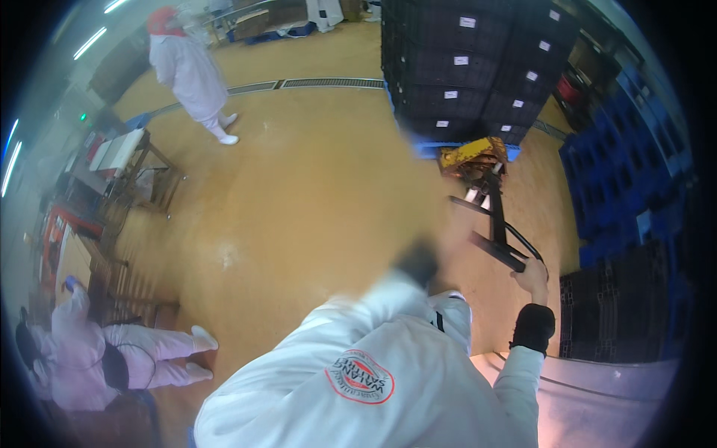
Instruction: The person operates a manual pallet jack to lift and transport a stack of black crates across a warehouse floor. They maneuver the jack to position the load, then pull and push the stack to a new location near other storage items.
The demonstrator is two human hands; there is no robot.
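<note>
My right hand (pixel 532 276), its wrist in a black cuff, is closed on the black handle (pixel 499 254) of a yellow, rusty pallet jack (pixel 470 155) at right of centre. My left hand (pixel 455 228) is smeared by motion near the other side of that handle; its fingers and whether they touch it cannot be made out. The jack sits at a blue pallet (pixel 426 149) bearing tall stacked black crates (pixel 448 75), each marked with a small white label.
Blue pallets (pixel 620 179) and black stacked crates (pixel 612 306) line the right side. A person in white (pixel 190 82) stands at upper left, another (pixel 97 343) at lower left by wooden-framed tables (pixel 127 157). A floor drain (pixel 328 84) crosses behind.
</note>
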